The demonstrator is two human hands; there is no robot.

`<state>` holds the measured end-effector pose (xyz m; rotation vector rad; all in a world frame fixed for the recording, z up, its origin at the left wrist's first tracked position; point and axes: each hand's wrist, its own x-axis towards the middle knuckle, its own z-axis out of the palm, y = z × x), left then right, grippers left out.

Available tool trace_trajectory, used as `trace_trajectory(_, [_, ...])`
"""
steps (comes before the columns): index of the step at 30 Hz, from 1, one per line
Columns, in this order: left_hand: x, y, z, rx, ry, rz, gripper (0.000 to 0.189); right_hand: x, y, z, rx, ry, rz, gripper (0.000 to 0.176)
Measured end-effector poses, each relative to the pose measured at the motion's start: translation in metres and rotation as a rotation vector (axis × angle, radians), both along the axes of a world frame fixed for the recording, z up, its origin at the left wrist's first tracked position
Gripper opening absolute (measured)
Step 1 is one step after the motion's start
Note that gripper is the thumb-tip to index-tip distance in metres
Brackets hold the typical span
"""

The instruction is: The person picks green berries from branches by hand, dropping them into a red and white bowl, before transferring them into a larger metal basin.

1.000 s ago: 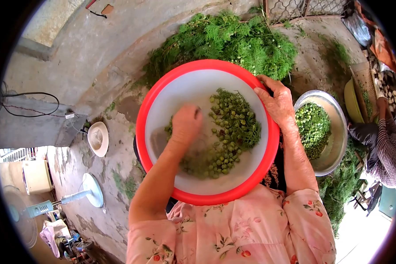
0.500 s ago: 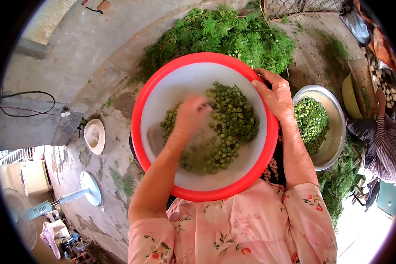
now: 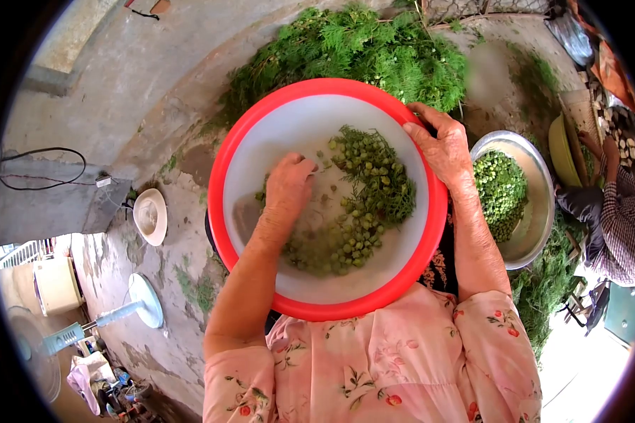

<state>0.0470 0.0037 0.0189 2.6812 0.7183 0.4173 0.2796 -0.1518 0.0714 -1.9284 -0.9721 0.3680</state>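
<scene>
A white basin with a wide red rim (image 3: 222, 204) rests on the lap. Green berries (image 3: 360, 236) and leafy sprigs (image 3: 395, 187) lie in its right half. My left hand (image 3: 289, 185) is inside the basin at the left, fingers curled down among a few berries; what it holds, if anything, is hidden. My right hand (image 3: 441, 148) grips the red rim at the upper right, thumb on top. Beside it on the right stands a metal bowl (image 3: 533, 211) with many green berries (image 3: 499, 187).
Cut green branches (image 3: 374, 53) lie beyond the basin, more at the right. A co-worker (image 3: 617, 233) sits at the far right by a yellow-green basin (image 3: 561, 151). On the left are a straw hat (image 3: 150, 217) and a fan (image 3: 144, 302).
My left hand has moved a little left and down inside the basin, and fewer berries show near it. The basin has shifted slightly up and left. My right hand keeps its grip.
</scene>
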Motion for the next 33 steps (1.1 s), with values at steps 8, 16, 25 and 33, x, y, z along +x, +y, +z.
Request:
trace_trajectory(8, [0.021,-0.039,-0.02,-0.095,0.02,0.032,0.024,0.0,0.002,-0.004,0.031,0.026,0.013,0.037])
trace_trajectory(16, [0.024,-0.043,-0.011,-0.029,0.03,-0.096,0.055,0.002,0.001,-0.005,0.01,0.034,0.012,0.036])
trace_trajectory(25, [0.033,-0.042,-0.001,-0.056,0.137,-0.16,0.066,0.001,0.0,-0.003,0.01,0.024,-0.004,0.037])
trace_trajectory(33, [0.041,-0.041,-0.019,-0.043,0.042,-0.202,0.054,-0.001,0.0,-0.001,0.04,0.047,-0.004,0.037])
